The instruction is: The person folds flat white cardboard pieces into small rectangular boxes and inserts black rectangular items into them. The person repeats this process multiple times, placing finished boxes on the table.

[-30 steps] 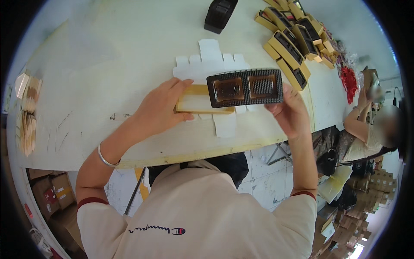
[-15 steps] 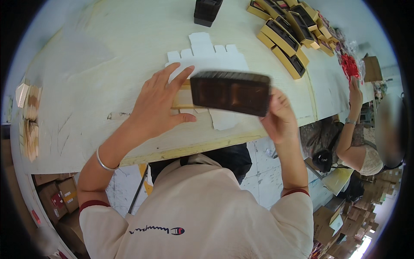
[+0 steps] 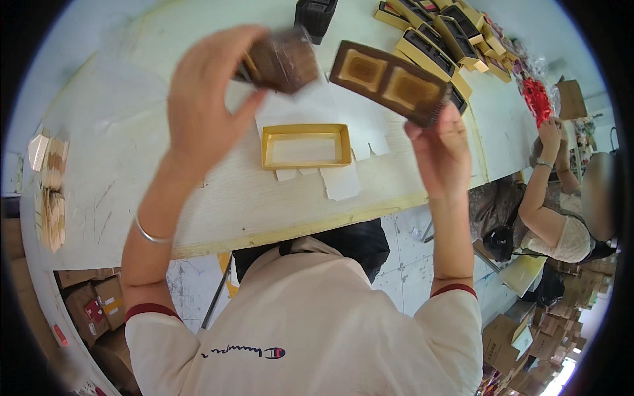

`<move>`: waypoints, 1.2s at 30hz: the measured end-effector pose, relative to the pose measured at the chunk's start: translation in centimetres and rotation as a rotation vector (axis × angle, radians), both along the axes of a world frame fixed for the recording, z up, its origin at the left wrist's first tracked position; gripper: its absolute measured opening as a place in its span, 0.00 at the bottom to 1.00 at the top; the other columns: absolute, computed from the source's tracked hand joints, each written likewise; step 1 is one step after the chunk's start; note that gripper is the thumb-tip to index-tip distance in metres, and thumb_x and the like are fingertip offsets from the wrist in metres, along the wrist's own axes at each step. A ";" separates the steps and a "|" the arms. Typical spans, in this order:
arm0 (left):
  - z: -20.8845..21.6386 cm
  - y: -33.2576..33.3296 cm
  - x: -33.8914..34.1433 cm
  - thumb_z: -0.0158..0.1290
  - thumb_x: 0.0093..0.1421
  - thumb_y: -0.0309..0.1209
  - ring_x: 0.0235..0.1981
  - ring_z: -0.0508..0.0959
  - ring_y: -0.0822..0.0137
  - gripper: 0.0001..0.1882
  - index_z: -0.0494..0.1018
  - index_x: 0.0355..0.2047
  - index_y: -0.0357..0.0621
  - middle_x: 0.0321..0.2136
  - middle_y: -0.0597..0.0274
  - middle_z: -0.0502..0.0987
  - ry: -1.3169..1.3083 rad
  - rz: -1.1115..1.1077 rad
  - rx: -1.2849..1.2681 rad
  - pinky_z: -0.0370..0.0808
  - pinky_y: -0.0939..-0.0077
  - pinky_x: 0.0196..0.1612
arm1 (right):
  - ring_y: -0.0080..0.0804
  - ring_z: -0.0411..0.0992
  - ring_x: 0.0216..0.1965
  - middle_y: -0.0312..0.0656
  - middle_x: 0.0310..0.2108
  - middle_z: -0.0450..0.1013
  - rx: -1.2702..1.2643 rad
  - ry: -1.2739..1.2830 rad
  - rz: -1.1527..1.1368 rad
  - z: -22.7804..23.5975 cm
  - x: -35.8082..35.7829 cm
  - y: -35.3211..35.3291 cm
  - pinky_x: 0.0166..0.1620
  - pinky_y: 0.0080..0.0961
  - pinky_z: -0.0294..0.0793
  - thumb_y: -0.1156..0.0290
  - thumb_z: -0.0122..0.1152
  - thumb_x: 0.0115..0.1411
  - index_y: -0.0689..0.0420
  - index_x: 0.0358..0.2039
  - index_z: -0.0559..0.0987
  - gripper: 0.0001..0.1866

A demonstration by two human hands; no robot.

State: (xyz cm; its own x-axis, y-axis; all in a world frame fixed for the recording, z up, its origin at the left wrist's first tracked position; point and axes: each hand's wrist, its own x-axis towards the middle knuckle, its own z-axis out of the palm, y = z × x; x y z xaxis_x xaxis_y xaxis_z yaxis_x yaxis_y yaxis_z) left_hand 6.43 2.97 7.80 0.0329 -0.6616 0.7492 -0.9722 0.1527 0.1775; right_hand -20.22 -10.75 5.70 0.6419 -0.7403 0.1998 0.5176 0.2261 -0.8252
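My left hand (image 3: 205, 99), somewhat blurred, is raised over the table with a stack of nested dark brown plastic trays (image 3: 288, 61) between thumb and fingers. Across from it, my right hand (image 3: 441, 153) grips one end of a brown plastic tray (image 3: 360, 71) with two square wells, tilted in the air. The two trays' ends are a small gap apart. Below them an open gold-edged cardboard box (image 3: 341, 162), long and narrow, lies on flat white die-cut card (image 3: 340, 183). The box's inner floor looks pale.
A dark tray stack (image 3: 315, 18) stands at the far edge. Gold boxes with dark inserts (image 3: 428, 54) pile up at far right, near red ribbon-like material (image 3: 535, 100). Folded card pieces (image 3: 53, 191) stand at left. Another person (image 3: 551, 224) works at right.
My left hand has risen from the gold box and now holds the tray stack. My right hand has moved up and right with a tray, leaving the box in full view.
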 end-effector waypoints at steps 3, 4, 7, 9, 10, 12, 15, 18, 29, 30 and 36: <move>-1.4 0.0 2.0 0.66 0.44 0.41 0.57 0.66 0.52 0.41 0.63 0.59 0.49 0.57 0.50 0.65 -0.144 0.315 0.238 0.64 0.59 0.58 | 0.24 0.67 0.30 0.38 0.33 0.74 0.115 0.132 0.013 0.8 -0.9 1.5 0.34 0.22 0.67 0.61 0.53 0.65 0.59 0.36 0.74 0.13; -1.5 -0.1 1.8 0.66 0.45 0.45 0.58 0.65 0.51 0.44 0.61 0.61 0.50 0.59 0.49 0.63 -0.182 0.389 0.311 0.64 0.59 0.59 | 0.24 0.68 0.29 0.39 0.32 0.74 0.133 0.170 0.061 0.1 -1.7 1.7 0.34 0.22 0.67 0.61 0.53 0.65 0.60 0.37 0.74 0.13; -0.7 1.6 -0.9 0.64 0.45 0.51 0.61 0.63 0.50 0.48 0.57 0.64 0.51 0.63 0.46 0.56 0.036 0.126 0.678 0.63 0.60 0.60 | 0.24 0.68 0.26 0.39 0.28 0.74 0.174 0.282 0.095 -1.4 -2.2 2.3 0.33 0.21 0.68 0.62 0.53 0.65 0.60 0.34 0.74 0.13; -0.6 2.6 -2.2 0.66 0.44 0.42 0.58 0.65 0.51 0.48 0.56 0.64 0.50 0.61 0.51 0.60 0.253 -0.053 0.837 0.64 0.63 0.60 | 0.24 0.69 0.26 0.38 0.27 0.74 0.181 0.336 0.129 -2.5 -2.2 2.3 0.33 0.21 0.68 0.62 0.53 0.65 0.60 0.32 0.74 0.12; -1.3 2.9 -2.5 0.66 0.44 0.40 0.58 0.65 0.52 0.47 0.56 0.64 0.50 0.60 0.51 0.61 0.308 -0.114 0.867 0.64 0.64 0.59 | 0.24 0.70 0.25 0.38 0.26 0.74 0.236 0.397 0.104 -2.4 -1.7 2.6 0.32 0.20 0.69 0.63 0.53 0.65 0.59 0.30 0.73 0.13; -2.9 3.2 -2.9 0.66 0.44 0.37 0.56 0.66 0.53 0.46 0.57 0.63 0.49 0.58 0.52 0.63 0.369 -0.174 0.876 0.66 0.65 0.58 | 0.23 0.70 0.25 0.38 0.26 0.74 0.285 0.446 0.174 -2.9 -0.4 2.8 0.32 0.20 0.69 0.61 0.53 0.65 0.58 0.29 0.73 0.13; -4.5 2.7 -2.7 0.66 0.45 0.31 0.55 0.68 0.53 0.44 0.58 0.62 0.49 0.56 0.54 0.66 0.373 -0.196 0.838 0.67 0.66 0.56 | 0.22 0.70 0.25 0.37 0.25 0.72 0.211 0.549 0.233 -3.0 1.3 3.0 0.32 0.20 0.69 0.65 0.57 0.63 0.58 0.30 0.72 0.10; -4.4 2.0 -2.2 0.65 0.46 0.29 0.54 0.68 0.53 0.42 0.60 0.62 0.50 0.56 0.54 0.66 0.356 -0.233 0.857 0.67 0.66 0.56 | 0.27 0.70 0.29 0.39 0.28 0.70 -0.330 0.623 0.006 -3.7 1.8 3.2 0.33 0.21 0.69 0.71 0.65 0.55 0.58 0.41 0.73 0.15; -4.2 1.0 -4.1 0.66 0.45 0.40 0.56 0.65 0.52 0.40 0.63 0.60 0.54 0.58 0.55 0.62 0.211 -0.144 0.741 0.66 0.59 0.57 | 0.38 0.71 0.30 0.43 0.36 0.69 -1.712 0.695 0.250 -1.1 2.6 -0.4 0.35 0.30 0.73 0.77 0.63 0.48 0.56 0.49 0.76 0.24; -4.6 0.8 -3.9 0.66 0.45 0.40 0.56 0.65 0.52 0.40 0.64 0.60 0.54 0.58 0.55 0.63 0.218 -0.170 0.730 0.66 0.60 0.57 | 0.38 0.71 0.30 0.43 0.37 0.69 -1.654 0.741 0.294 -1.0 2.6 -0.4 0.34 0.30 0.73 0.78 0.63 0.48 0.55 0.49 0.76 0.24; -5.8 -0.6 -3.4 0.64 0.47 0.37 0.56 0.64 0.54 0.38 0.63 0.60 0.54 0.55 0.57 0.65 0.201 -0.248 0.729 0.65 0.60 0.58 | 0.37 0.73 0.31 0.42 0.41 0.69 -1.737 0.904 0.371 -0.1 3.2 -0.4 0.35 0.29 0.75 0.76 0.58 0.52 0.54 0.52 0.74 0.24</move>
